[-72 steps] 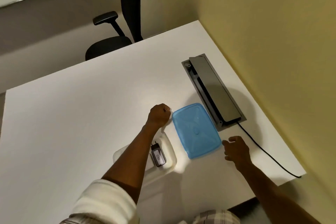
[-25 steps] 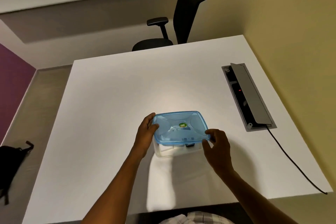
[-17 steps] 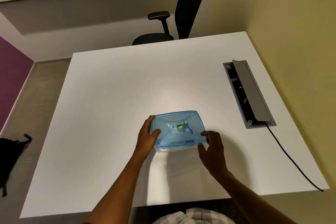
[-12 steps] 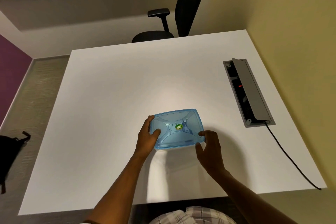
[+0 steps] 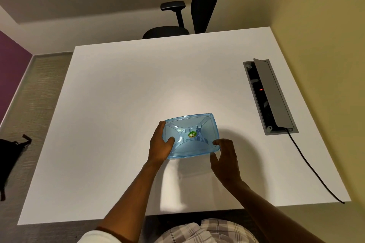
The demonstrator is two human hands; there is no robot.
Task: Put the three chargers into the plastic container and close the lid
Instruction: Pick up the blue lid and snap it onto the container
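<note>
Translucent blue lid (image 5: 191,136), with a green and yellow round sticker (image 5: 192,134) at its centre. White bench (image 5: 122,104). Grey cable box (image 5: 271,96), black inside, with one red light (image 5: 261,89). Black cable (image 5: 314,169). Black chair (image 5: 194,6). Purple wall (image 5: 9,65). Yellowish-olive wall (image 5: 320,25). Beige and grey plaid cloth (image 5: 205,232). White sleeve (image 5: 94,237).

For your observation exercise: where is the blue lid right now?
In the head view the blue lid sits on the container near the white table's front centre, between the left hand and the right hand, left of the grey cable box.
</note>
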